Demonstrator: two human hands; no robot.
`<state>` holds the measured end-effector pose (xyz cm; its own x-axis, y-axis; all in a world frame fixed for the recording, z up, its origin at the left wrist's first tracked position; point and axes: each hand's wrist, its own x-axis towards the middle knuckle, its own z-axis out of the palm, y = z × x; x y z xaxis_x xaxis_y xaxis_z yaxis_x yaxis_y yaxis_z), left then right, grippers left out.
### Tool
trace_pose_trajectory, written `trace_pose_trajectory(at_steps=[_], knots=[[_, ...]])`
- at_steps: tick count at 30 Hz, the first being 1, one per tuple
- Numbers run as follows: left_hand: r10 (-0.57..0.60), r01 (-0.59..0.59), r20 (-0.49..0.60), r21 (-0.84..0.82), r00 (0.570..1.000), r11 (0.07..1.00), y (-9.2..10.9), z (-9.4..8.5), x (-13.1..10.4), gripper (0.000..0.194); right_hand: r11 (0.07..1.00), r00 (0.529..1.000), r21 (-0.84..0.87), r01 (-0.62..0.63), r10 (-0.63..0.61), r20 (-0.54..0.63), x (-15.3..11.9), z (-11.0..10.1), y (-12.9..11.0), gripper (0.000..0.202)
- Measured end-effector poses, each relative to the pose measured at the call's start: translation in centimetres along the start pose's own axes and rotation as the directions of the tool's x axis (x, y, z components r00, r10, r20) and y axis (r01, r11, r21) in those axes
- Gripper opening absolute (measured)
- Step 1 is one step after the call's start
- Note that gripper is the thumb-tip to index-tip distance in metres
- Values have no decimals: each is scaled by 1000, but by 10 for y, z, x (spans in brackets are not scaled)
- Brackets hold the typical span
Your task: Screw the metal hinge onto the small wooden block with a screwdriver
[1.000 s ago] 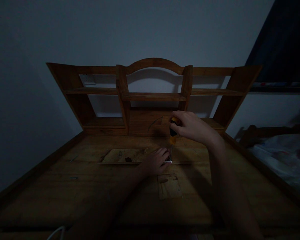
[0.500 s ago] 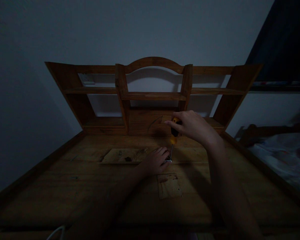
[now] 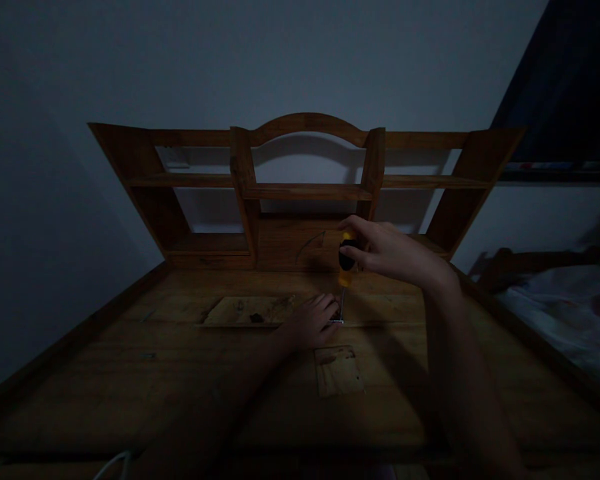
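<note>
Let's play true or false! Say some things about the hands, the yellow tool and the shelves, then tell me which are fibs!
1. The right hand holds a yellow and black screwdriver. True.
2. The screwdriver points up. False: it points down.
3. The left hand is by a small shiny piece. True.
4. The left hand is higher than the right hand. False: it is lower.
5. The shelves have a curved top in the middle. True.
6. The whole picture is bright. False: it is dim.
</note>
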<state>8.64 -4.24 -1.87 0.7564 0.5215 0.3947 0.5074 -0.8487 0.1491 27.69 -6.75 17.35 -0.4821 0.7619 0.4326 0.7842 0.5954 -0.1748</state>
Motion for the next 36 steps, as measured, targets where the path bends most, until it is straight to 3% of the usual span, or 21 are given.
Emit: trace_pose_trajectory(at_steps=[4,11,15,22,25,32,36], knots=[[-6,6,8,-4,1000,1000,-1,0,0,27,996,999,-93,0,-5,-53,5,7,1,24],[-6,7,17,-5,1000,1000,0,0,0,25,964,992,-232,-127,125,-24,4,7,-6,49],[-11,11,12,7,1000,1000,0,0,1,27,960,984,-218,-175,178,-4,4,8,-12,45],[-14,14,13,6,1000,1000,0,0,1,26,993,998,-108,-49,52,22,5,6,-6,20],[-16,15,14,10,1000,1000,1,-1,0,27,996,1000,-79,-27,28,5,5,6,-5,19],[-10,10,14,6,1000,1000,0,0,1,25,979,996,-190,-79,70,-56,8,11,-2,33],[-3,3,7,5,1000,1000,0,0,0,26,984,998,-171,-42,32,-62,8,10,-2,22]])
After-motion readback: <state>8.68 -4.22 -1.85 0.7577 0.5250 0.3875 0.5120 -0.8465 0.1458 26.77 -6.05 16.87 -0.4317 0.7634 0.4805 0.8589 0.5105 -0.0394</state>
